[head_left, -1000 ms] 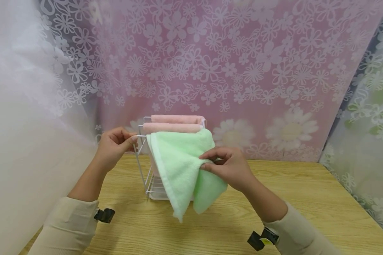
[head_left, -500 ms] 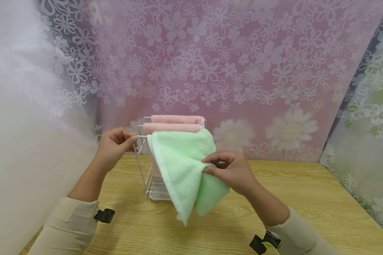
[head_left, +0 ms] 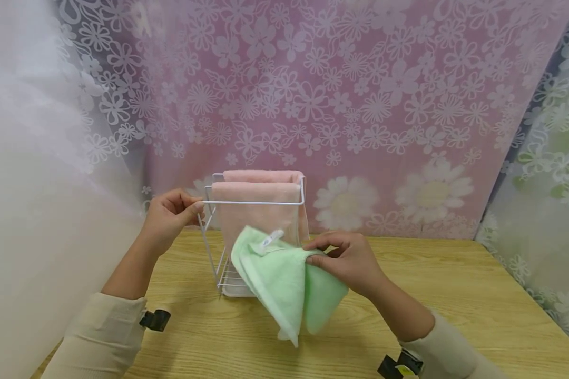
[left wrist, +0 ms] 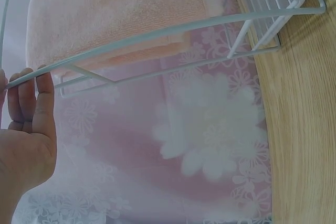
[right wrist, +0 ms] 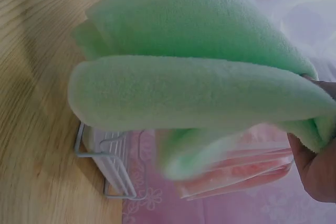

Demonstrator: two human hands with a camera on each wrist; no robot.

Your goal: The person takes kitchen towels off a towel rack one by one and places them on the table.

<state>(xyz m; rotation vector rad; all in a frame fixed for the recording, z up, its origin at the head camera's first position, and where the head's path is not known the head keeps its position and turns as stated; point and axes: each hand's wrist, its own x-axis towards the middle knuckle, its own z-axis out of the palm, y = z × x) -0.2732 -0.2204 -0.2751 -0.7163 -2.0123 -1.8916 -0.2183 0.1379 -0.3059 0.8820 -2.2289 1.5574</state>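
Observation:
My left hand pinches the front left corner of a white wire towel rack; the left wrist view shows its fingers curled over the rail. In my right hand a light green towel is pinched near its middle, and its corners hang down in front of the rack. A small white label sticks up from the towel's upper edge. Behind it, pink towels drape over the rack's rear bars, while the front bar is bare. The green towel fills much of the right wrist view.
The rack's base holds a white tray on the wood-grain table. A pink flowered curtain stands behind, with a pale sheet at the left and a flowered one at the right.
The green towel has come off the rack's front bar, drawn down and toward the right by my right hand. My left hand stays at the rack's corner.

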